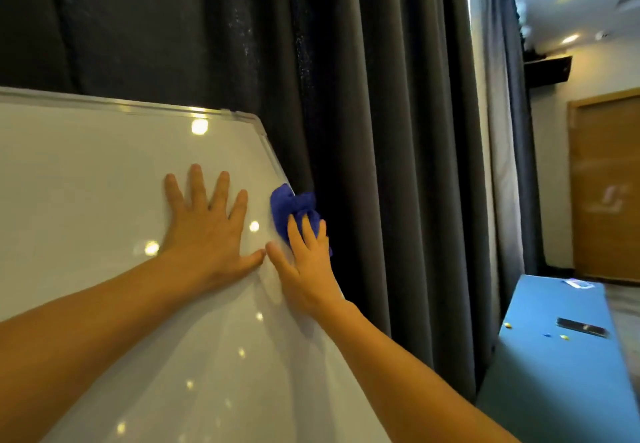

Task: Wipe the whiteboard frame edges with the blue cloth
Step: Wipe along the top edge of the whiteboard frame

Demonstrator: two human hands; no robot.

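Note:
A white whiteboard (86, 200) with a silver frame (114, 106) fills the left of the view. My left hand (207, 227) lies flat on the board surface, fingers spread, holding nothing. My right hand (304, 262) presses a bunched blue cloth (291, 207) against the board's right frame edge, roughly a third of the way down from the top right corner (254, 120). The cloth wraps over the edge, and part of it is hidden under my fingers.
Dark grey curtains (381, 130) hang right behind the board. A blue table (561, 366) at the lower right carries a black remote-like bar (581, 327) and small coloured bits. A wooden door (606, 186) stands at the far right.

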